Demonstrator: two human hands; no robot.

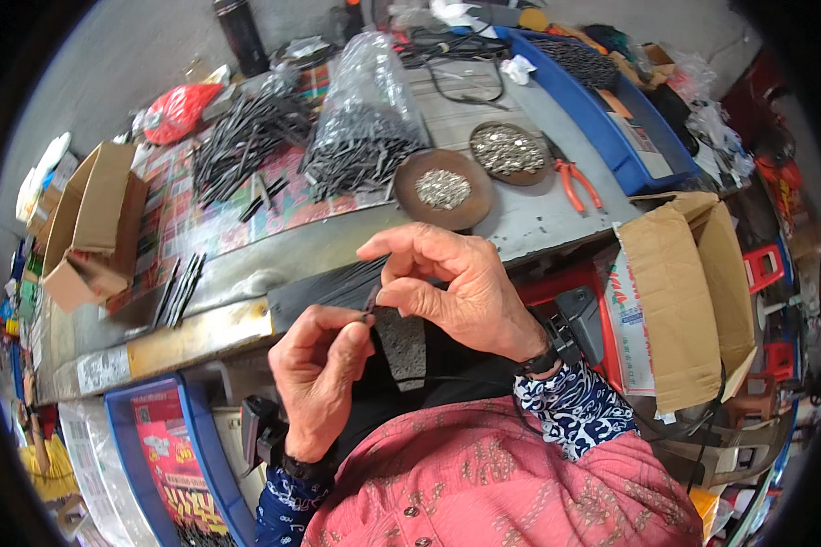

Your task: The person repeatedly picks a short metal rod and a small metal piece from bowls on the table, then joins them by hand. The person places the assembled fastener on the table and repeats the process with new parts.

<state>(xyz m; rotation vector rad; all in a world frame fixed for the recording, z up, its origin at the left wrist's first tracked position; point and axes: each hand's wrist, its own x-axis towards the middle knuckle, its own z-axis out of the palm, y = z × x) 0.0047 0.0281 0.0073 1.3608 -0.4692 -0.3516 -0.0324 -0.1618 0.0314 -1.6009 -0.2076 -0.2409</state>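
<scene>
Head view: left hand (317,378) and right hand (447,283) both pinching one small dark pin (371,305) just above surface edge (210,333). Likely risk: pin slipping, dropping to lap. Brown open boxes far left (87,223) and right (689,301); clear bag of pins (365,118); red bag (178,111).

A single head-worn fisheye view looks steeply down from above the person's chest, close over both hands, facing forward across the cluttered workbench (556,219). Straight edges bow toward the dark round rim; no second view is there to overlap.
</scene>
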